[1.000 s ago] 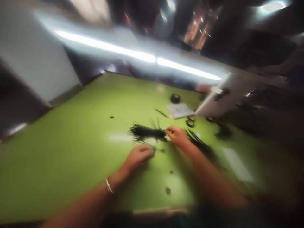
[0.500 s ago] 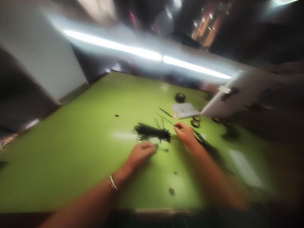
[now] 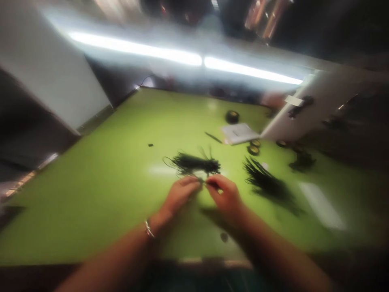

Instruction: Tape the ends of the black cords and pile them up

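Observation:
My left hand (image 3: pixel 184 192) is closed in a pinch on a thin black cable (image 3: pixel 201 180), just in front of a bundle of black cables (image 3: pixel 194 162). Fingertip to fingertip with it, my right hand (image 3: pixel 223 194) also pinches at the cable; the exact part between its fingers is blurred. The bundle lies sideways on the green table (image 3: pixel 100 194), with loops at its left end and dark, dense ends at its right. Beyond my right hand a second bunch of black cables (image 3: pixel 267 182) spreads on the table.
Behind the cables lie a white booklet (image 3: pixel 240 133), a dark pen-like stick (image 3: pixel 213 137) and black tape rolls (image 3: pixel 232 117). A white panel (image 3: pixel 288 109) stands at the back right. Small dark bits, one a flat piece (image 3: pixel 150 144), dot the table.
My right hand has come left and toward me, from beside the second bunch to my left fingertips, bringing a thin black strand. My left hand has barely moved.

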Tool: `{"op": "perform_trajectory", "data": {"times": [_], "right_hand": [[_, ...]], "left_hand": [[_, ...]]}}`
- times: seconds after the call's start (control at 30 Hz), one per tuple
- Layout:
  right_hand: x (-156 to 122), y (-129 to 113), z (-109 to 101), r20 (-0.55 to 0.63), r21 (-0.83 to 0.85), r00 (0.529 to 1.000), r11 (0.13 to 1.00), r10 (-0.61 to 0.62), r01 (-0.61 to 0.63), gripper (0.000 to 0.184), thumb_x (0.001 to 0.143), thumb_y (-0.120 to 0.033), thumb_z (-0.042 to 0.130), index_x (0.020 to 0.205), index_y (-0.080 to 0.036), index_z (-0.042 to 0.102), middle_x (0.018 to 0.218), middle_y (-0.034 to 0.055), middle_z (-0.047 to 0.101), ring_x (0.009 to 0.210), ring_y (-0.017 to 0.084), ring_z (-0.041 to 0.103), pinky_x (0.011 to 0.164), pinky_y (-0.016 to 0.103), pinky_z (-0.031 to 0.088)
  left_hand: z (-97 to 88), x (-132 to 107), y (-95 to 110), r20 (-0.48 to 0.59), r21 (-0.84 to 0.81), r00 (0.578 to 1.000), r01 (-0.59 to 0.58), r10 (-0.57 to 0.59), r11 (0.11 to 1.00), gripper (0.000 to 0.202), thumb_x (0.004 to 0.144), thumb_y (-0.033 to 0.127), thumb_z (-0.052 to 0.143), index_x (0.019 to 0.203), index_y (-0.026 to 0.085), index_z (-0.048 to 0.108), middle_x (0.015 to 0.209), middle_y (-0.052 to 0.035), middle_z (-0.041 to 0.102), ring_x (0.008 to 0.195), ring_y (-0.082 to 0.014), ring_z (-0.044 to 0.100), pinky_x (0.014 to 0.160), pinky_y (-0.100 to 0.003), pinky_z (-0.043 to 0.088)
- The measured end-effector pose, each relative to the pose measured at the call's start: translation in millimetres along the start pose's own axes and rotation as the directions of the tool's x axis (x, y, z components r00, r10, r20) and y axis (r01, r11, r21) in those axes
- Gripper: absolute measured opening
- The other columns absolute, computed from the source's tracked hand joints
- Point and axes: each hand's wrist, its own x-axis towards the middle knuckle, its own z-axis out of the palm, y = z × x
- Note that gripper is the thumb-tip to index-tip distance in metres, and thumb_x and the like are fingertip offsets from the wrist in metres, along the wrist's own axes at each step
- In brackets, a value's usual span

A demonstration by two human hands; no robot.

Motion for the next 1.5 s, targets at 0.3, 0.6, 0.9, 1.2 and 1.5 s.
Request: {"op": "perform_trajectory", "data": {"times": [0.3,0.6,0.9,1.2,1.5], "right_hand": [[1.6,10.2,-0.5,0.015,-0.101,0.997,0.991,-0.081,0.082,0.012,0.088,-0.017,0.054,0.092,-0.023,0.063,0.084,0.0026,0.067,0.077,0.015,0.062,0.073,0.028,0.051],[1.6,7.4,-7.1,0.127,-0.411,0.971,0.881,-0.202,0.237,0.023,0.089,-0.011,0.046,0.081,-0.022,0.065,0.07,0.0021,0.056,0.064,0.013,0.049,0.059,0.023,0.041],[1.6,4.9,-5.9,0.086,-0.485,0.943,0.813,-0.322,0.322,0.021,0.085,-0.007,0.051,0.075,-0.021,0.063,0.07,0.0017,0.058,0.067,0.014,0.049,0.058,0.024,0.04],[2.2,-0.1,2.0,0.018,-0.239,0.965,0.936,-0.262,0.258,0.012,0.09,-0.013,0.054,0.094,-0.02,0.063,0.082,0.0045,0.066,0.078,0.018,0.058,0.071,0.032,0.051],[3.4,-1.8,1.4,0.021,-0.365,0.909,0.843,-0.416,0.395,0.02,0.088,-0.006,0.048,0.088,-0.02,0.063,0.076,0.0053,0.059,0.076,0.019,0.049,0.068,0.033,0.049]], "left_hand": [[2.8,-4.0,1.8,-0.013,-0.038,0.997,0.07,-0.07,0.997,0.012,0.064,0.022,0.073,0.074,0.015,0.07,0.066,-0.002,0.067,0.066,-0.0143,0.062,0.063,-0.025,0.048],[-2.5,-1.9,-0.5,0.083,0.005,0.997,-0.007,0.007,1.0,0.017,0.072,0.03,0.075,0.079,0.014,0.072,0.08,-0.0043,0.071,0.078,-0.0156,0.062,0.079,-0.027,0.048],[-3.8,-2.1,-3.8,0.001,0.108,1.0,0.028,-0.029,0.994,0.035,0.073,0.048,0.075,0.073,0.013,0.069,0.073,-0.0046,0.068,0.067,-0.0129,0.056,0.063,-0.023,0.042],[1.1,-6.8,-0.2,0.027,0.187,0.997,-0.072,0.068,0.98,0.042,0.075,0.05,0.073,0.059,0.014,0.058,0.051,0.0055,0.042,0.048,-0.006,0.034,0.045,-0.019,0.027],[1.4,-5.8,-4.1,0.087,0.167,0.996,0.013,-0.028,0.986,0.049,0.078,0.059,0.064,0.065,0.012,0.063,0.051,0.0015,0.049,0.046,-0.0084,0.041,0.042,-0.021,0.032]]}}
